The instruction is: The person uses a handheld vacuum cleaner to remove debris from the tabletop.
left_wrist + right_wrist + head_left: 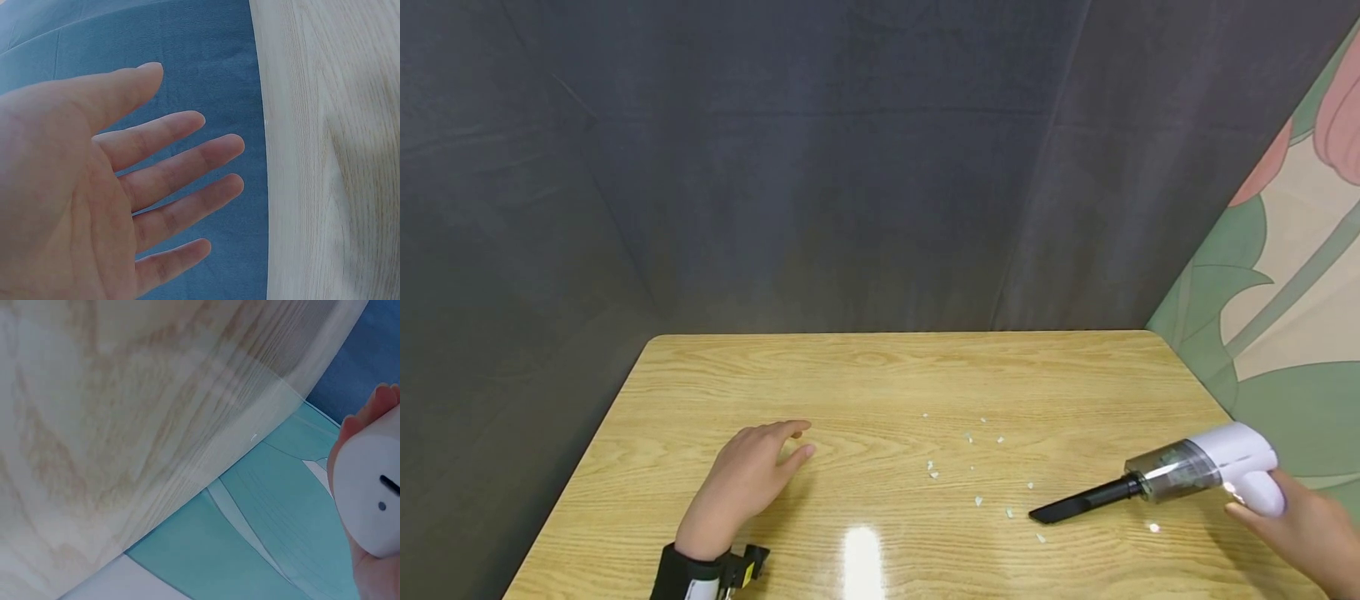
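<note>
My right hand point(1311, 529) grips the white handle of a handheld vacuum cleaner point(1240, 454) at the right of the table. Its black crevice nozzle point(1086, 502) points left and down, the tip close to several small pale paper scraps point(978, 501). Some greenish-white bits show through the clear dust cup point(1174, 471). In the right wrist view, fingers point(375, 406) wrap round the vacuum's white end point(369, 494). Over the left part of the table my left hand point(747, 475) holds nothing, its fingers loosely extended; the left wrist view shows its palm point(94, 206) with fingers spread.
The wood-grain table point(737, 375) reaches back to a dark curtain point(850, 167). A floral fabric point(1300, 292) hangs along the right edge. A black strap with a small device point(707, 571) sits on my left wrist. Light glares on the tabletop near the front.
</note>
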